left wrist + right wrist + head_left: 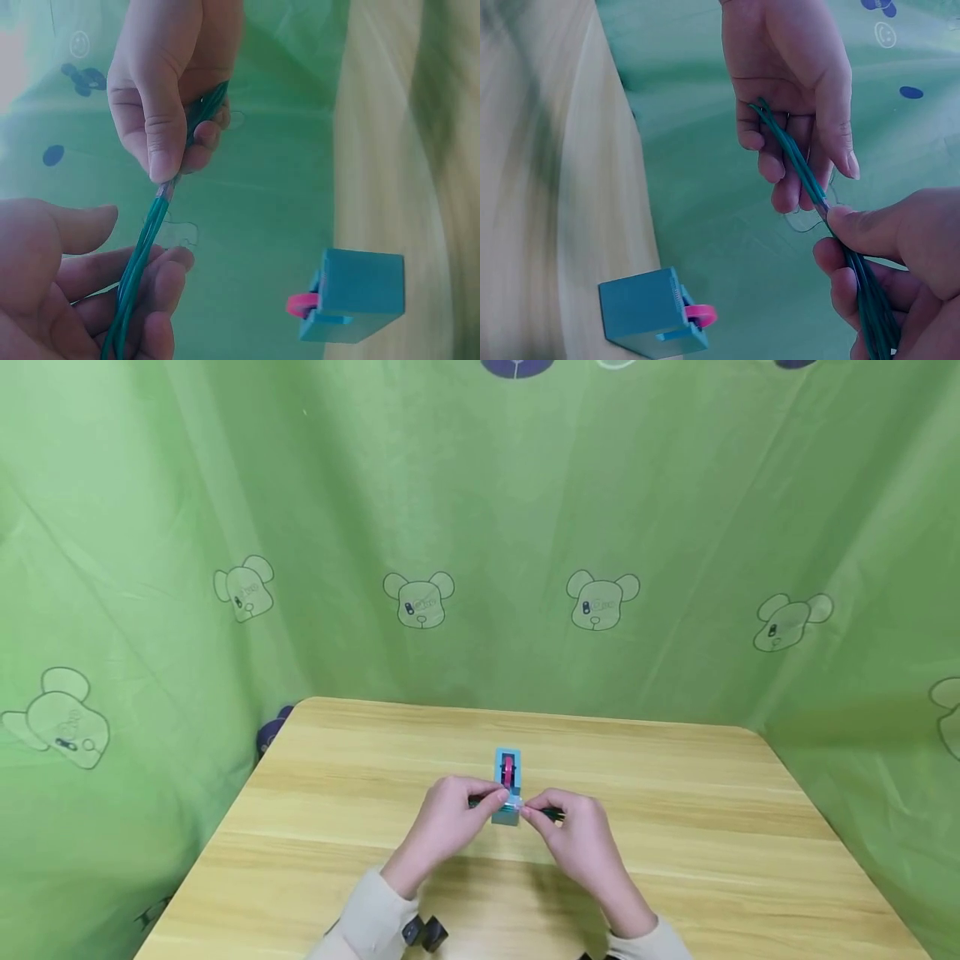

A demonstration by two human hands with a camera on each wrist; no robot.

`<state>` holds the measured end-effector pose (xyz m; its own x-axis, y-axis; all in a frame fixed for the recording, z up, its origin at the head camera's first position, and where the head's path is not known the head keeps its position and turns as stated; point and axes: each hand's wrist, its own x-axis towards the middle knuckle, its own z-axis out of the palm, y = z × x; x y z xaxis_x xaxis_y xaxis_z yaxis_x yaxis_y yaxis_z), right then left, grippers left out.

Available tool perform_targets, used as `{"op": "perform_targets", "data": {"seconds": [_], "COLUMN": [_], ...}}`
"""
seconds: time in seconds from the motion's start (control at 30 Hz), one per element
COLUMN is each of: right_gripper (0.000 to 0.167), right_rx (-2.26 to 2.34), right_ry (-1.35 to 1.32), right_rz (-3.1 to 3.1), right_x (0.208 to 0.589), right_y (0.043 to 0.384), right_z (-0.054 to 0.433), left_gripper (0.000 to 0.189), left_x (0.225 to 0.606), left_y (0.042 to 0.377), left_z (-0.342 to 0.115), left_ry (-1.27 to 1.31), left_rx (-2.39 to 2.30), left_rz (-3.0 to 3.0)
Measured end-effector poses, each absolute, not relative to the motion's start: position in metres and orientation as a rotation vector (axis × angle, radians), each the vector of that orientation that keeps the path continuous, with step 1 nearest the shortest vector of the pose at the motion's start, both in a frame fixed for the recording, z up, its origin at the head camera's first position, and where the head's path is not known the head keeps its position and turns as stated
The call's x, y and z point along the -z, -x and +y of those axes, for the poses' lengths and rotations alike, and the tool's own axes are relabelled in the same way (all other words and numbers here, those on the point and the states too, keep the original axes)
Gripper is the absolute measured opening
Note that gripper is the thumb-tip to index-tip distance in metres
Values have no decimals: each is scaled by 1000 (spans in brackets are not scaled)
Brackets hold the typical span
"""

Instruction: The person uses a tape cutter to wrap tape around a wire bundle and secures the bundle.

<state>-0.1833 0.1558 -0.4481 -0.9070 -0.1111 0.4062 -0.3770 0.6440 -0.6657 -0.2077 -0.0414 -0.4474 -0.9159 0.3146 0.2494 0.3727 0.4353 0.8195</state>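
Observation:
A bundle of thin green wires point(796, 159) runs between the two hands, with a narrow shiny band, apparently clear tape, around its middle. My right hand point(577, 835) pinches the bundle beside that band with thumb and fingers, the loose ends running through the palm. Under the other end lie the loosely bent fingers of my left hand point(448, 820); its thumb stands apart from the wires in both wrist views. Just beyond the hands stands a blue tape dispenser point(364, 285) with a pink wheel point(700, 315), its near end partly behind the fingers in the head view.
The dispenser rests on a light wood-grain table point(360, 752). Green curtains point(510, 510) printed with bear heads hang behind the table and along both sides. A dark wrist device point(424, 933) sits at the left sleeve.

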Motion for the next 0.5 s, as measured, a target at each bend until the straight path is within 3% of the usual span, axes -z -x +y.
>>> {"op": "perform_targets", "data": {"seconds": [0.5], "right_gripper": [8], "right_rx": [-1105], "right_ry": [-451], "right_rz": [-2417], "right_x": [428], "right_y": [163], "right_z": [155], "left_gripper": [25], "left_x": [429], "left_y": [189], "left_z": [-43], "left_ry": [734], "left_rx": [1418], "left_rz": [-2523]}}
